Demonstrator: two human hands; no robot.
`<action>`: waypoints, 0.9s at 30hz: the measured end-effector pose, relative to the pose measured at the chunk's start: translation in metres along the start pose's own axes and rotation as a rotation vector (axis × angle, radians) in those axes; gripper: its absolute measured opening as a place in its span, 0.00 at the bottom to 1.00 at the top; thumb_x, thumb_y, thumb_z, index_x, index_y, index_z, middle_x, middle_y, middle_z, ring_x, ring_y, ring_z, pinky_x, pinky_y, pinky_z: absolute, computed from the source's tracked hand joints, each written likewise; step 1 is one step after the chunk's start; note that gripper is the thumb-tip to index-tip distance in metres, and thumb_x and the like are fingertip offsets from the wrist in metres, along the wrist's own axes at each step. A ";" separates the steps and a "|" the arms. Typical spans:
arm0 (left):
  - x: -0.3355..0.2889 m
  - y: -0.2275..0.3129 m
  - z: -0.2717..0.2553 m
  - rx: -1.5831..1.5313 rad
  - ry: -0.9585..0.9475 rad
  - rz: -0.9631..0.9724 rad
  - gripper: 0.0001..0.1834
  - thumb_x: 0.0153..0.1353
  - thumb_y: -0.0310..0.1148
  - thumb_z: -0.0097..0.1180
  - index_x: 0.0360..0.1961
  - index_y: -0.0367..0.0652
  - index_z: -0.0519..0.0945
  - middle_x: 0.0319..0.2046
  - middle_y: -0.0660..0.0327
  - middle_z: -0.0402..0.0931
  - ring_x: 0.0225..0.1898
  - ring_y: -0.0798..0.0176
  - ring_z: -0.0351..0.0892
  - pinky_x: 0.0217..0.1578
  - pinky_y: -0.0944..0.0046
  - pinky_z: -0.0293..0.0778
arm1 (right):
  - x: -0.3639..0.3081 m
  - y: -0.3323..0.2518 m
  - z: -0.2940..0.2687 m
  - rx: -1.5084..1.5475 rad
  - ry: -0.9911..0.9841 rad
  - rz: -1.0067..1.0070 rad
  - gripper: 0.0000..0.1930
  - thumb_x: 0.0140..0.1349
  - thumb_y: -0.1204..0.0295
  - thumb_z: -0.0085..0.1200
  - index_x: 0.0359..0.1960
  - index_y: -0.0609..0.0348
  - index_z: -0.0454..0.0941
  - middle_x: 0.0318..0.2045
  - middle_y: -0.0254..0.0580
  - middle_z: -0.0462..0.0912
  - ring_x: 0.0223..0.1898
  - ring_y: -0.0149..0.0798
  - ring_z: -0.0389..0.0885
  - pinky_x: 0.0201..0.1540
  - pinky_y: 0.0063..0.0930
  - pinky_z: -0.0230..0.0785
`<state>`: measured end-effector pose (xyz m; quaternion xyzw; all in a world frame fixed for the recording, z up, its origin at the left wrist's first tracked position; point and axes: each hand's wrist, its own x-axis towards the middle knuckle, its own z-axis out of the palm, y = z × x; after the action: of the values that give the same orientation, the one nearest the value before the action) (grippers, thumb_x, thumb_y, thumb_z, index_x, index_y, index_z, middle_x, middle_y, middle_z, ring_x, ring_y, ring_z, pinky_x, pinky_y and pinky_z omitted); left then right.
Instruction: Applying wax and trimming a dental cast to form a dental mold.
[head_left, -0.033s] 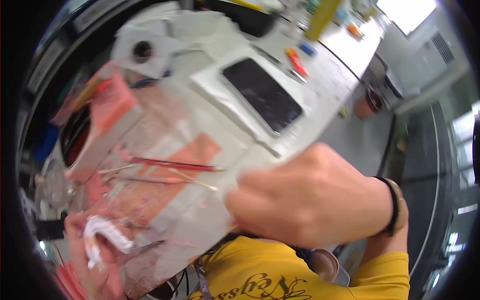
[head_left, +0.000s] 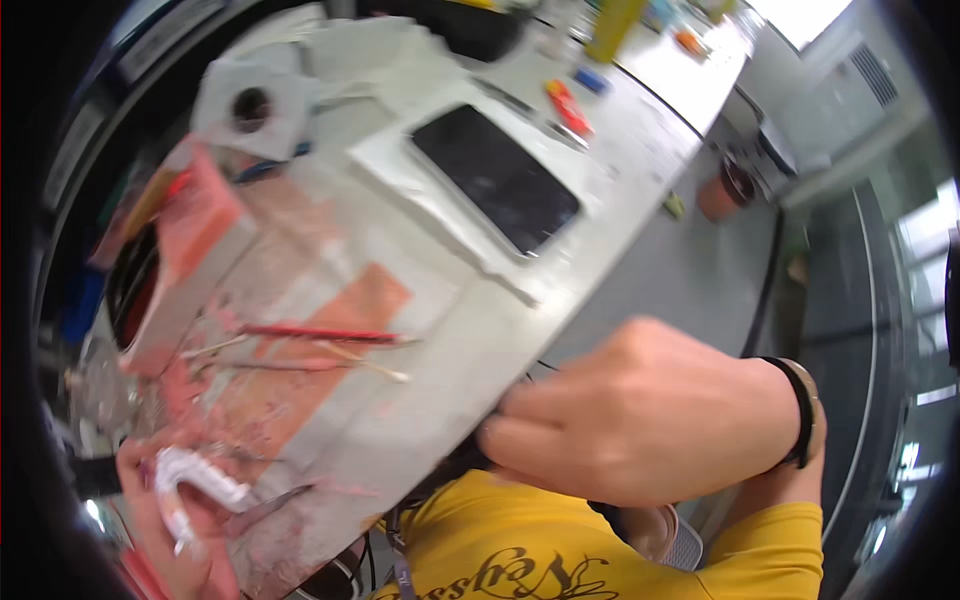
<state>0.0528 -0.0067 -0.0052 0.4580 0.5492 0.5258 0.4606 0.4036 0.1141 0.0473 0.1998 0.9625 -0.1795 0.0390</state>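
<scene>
My left hand (head_left: pixel 205 552) is closed around a white horseshoe-shaped dental arch model (head_left: pixel 200 470) at the lower left. My right hand (head_left: pixel 640 415) is a fist beyond the table's front edge, above my lap. Its fingertips are turned away, so anything inside them is hidden. Near the left hand, a thin dark pointed tool (head_left: pixel 275 500) lies on the pink-smeared tabletop. Further in are a red pencil-like stick (head_left: pixel 320 334), a cotton swab (head_left: pixel 372 364) and a pink-coated thin tool (head_left: pixel 285 366).
A dark-screened phone (head_left: pixel 495 180) rests on white paper. Behind it are a toilet roll (head_left: pixel 250 110) and a red-orange tube (head_left: pixel 568 108). A pink-stained box with a round opening (head_left: pixel 190 260) stands at the left. A reddish bin (head_left: pixel 725 192) is on the floor at right.
The whole view has shifted, so the table sits further left. My right hand has moved away from the cotton swab and off the table edge. The left hand keeps the dental arch model.
</scene>
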 end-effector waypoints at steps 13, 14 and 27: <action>0.023 -0.032 -0.082 0.292 -0.309 0.180 0.47 0.47 0.33 0.74 0.66 0.51 0.59 0.65 0.57 0.62 0.66 0.49 0.67 0.65 0.46 0.66 | -0.169 -0.070 0.261 0.793 -0.396 0.753 0.23 0.57 0.56 0.63 0.37 0.69 0.78 0.31 0.58 0.83 0.38 0.59 0.83 0.40 0.46 0.76; 0.019 -0.032 -0.083 0.299 -0.306 0.185 0.47 0.47 0.33 0.74 0.66 0.51 0.59 0.65 0.57 0.62 0.66 0.49 0.67 0.65 0.46 0.66 | -0.170 -0.073 0.265 0.801 -0.263 0.813 0.24 0.55 0.57 0.64 0.39 0.70 0.75 0.32 0.58 0.83 0.38 0.59 0.83 0.40 0.46 0.76; -0.020 -0.060 0.002 0.331 -0.621 0.274 0.28 0.61 0.41 0.57 0.57 0.37 0.67 0.54 0.48 0.71 0.55 0.50 0.73 0.54 0.54 0.69 | -0.145 -0.049 0.300 0.668 -0.275 0.869 0.18 0.50 0.70 0.62 0.39 0.71 0.75 0.32 0.62 0.82 0.40 0.59 0.84 0.41 0.46 0.77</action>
<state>0.0572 -0.0274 -0.0648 0.7331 0.3947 0.3226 0.4502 0.5178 -0.0902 -0.1945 0.5538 0.6688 -0.4662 0.1691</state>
